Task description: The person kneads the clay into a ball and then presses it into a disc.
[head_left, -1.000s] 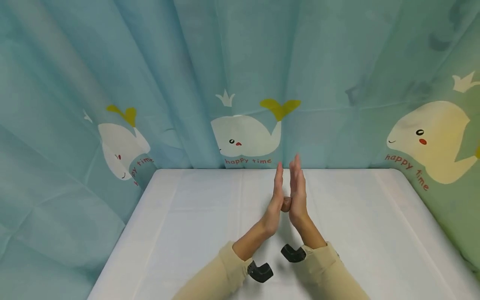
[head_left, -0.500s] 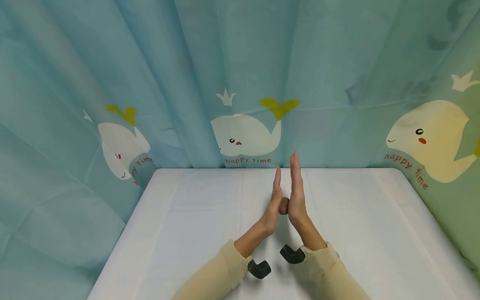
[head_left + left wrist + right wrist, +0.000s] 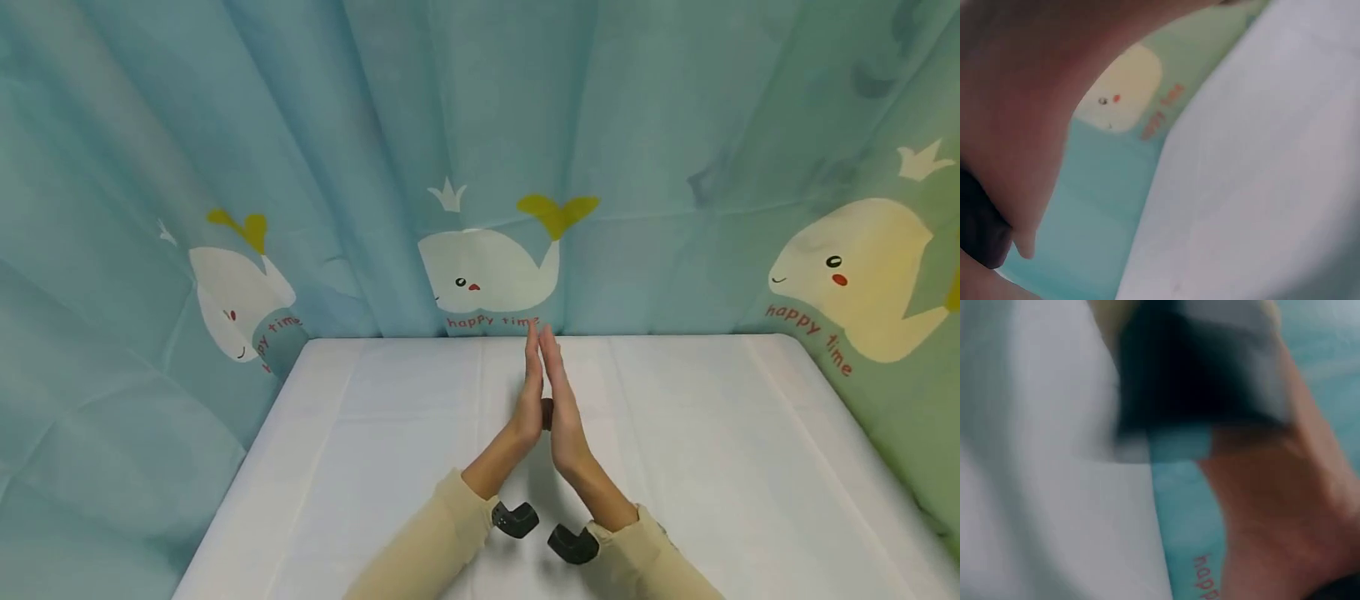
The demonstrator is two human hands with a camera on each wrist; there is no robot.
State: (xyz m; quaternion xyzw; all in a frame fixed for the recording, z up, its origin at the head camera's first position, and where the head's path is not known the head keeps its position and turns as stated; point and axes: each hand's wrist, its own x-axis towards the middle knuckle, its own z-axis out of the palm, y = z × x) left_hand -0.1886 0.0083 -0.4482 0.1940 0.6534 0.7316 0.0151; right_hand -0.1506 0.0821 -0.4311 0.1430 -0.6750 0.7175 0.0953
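In the head view, my left hand (image 3: 527,408) and right hand (image 3: 567,417) face each other above the table, fingers straight and pointing away. Between the palms sits a small dark brown rounded lump (image 3: 547,414), clay-like in look and mostly covered by the hands. The fingertips lean close together, level with one another. Seen from the left wrist, the dark lump (image 3: 982,225) shows at the lower left edge, under the left hand (image 3: 1022,125). The right wrist view is blurred and has a hand (image 3: 1279,506) at the right.
A white-covered table (image 3: 405,417) lies beneath the hands. Behind and beside it hangs a blue-green curtain (image 3: 652,125) printed with whales. Black wrist cameras (image 3: 515,520) stick out from both beige sleeves (image 3: 435,546), close to each other.
Both hands have shifted left with the lump between them. The right hand has slid back relative to the left, from fingertips farther forward to nearly level. The wrist cameras have come closer together.
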